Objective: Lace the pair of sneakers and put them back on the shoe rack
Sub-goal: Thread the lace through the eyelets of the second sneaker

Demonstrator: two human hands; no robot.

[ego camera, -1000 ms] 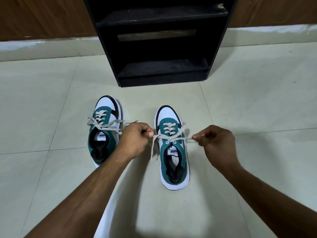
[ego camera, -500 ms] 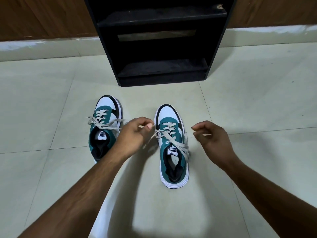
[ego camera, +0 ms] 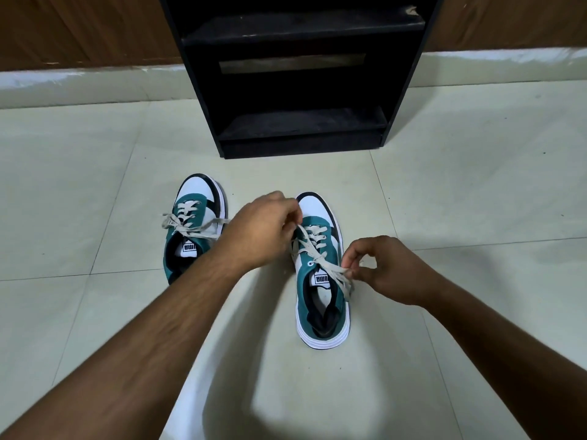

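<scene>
Two teal, white and black sneakers stand side by side on the floor, toes toward the rack. The left sneaker [ego camera: 193, 230] has loose cream laces spread across its top. My left hand [ego camera: 260, 230] reaches over to the right sneaker [ego camera: 320, 281] and pinches its lace [ego camera: 313, 249] near the upper eyelets. Beside the shoe's tongue, my right hand [ego camera: 387, 271] pinches the other end of that lace. The black shoe rack [ego camera: 298, 74] stands just beyond the shoes, with bare shelves.
Pale floor tiles [ego camera: 476, 185] stretch all around the shoes. A white skirting and a brown wooden wall [ego camera: 79, 36] run behind the rack.
Both hands let the taut lace go slack. My left hand moved right onto the right sneaker's lace, and my right hand came down and took the lace end by the tongue.
</scene>
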